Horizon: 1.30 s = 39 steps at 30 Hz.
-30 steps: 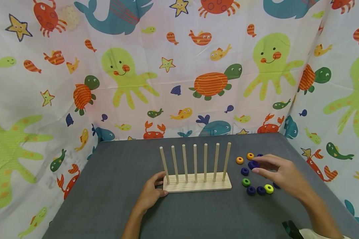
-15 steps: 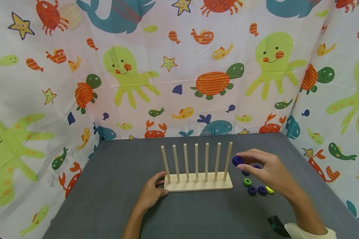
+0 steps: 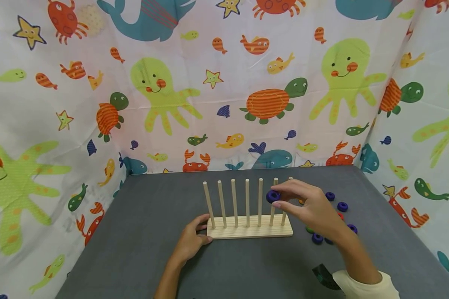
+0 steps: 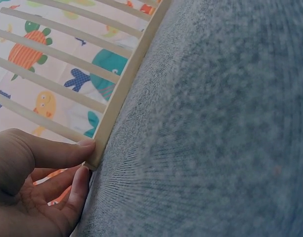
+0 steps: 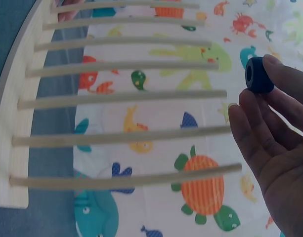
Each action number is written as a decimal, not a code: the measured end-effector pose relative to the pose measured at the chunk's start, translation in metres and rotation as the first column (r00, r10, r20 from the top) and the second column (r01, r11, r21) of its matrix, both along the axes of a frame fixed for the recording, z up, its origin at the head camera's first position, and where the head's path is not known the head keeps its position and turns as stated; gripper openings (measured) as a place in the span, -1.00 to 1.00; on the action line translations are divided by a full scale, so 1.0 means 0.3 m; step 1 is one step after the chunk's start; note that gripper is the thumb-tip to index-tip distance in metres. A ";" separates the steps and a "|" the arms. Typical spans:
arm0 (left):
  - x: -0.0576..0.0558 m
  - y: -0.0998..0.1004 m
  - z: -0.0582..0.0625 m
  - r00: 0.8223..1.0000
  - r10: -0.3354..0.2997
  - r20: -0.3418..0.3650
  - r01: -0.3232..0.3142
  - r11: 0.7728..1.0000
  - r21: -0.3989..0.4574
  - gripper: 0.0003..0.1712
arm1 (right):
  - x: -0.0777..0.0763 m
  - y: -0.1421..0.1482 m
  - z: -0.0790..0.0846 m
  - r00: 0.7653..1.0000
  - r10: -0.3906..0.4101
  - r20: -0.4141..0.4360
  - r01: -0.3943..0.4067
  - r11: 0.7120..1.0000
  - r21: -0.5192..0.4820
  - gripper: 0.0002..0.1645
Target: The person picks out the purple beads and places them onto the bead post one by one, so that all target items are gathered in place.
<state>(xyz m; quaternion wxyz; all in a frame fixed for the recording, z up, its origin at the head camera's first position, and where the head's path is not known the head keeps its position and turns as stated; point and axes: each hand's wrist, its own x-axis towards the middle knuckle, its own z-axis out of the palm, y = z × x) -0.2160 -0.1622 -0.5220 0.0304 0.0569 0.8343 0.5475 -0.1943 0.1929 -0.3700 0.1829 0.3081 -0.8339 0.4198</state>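
A pale wooden rack (image 3: 251, 233) with a row of several upright pegs stands on the grey table. My left hand (image 3: 188, 238) grips its left end, with the thumb (image 4: 67, 153) on the base in the left wrist view. Between thumb and fingers my right hand (image 3: 314, 205) pinches a dark blue ring bead (image 3: 268, 198). That hand is raised in front of the rightmost pegs and partly covers them. In the right wrist view the blue bead (image 5: 262, 79) is held near the level of the peg tips, apart from them.
Right of the rack lie several loose ring beads, among them a blue bead (image 3: 342, 203), a red bead (image 3: 341, 216) and a green bead (image 3: 309, 229). My right arm hides some. A curtain (image 3: 224, 137) printed with sea animals hangs behind the grey table (image 3: 164, 207).
My right hand has carried the blue ring bead leftward from the loose beads to the rack's right-hand pegs. My left hand stays on the rack's end.
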 end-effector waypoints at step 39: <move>0.002 -0.005 -0.005 1.000 -0.020 -0.023 0.021 0.998 0.058 -0.20 | -0.107 -0.381 0.118 0.996 0.075 -0.039 -0.076 0.997 -0.016 -0.55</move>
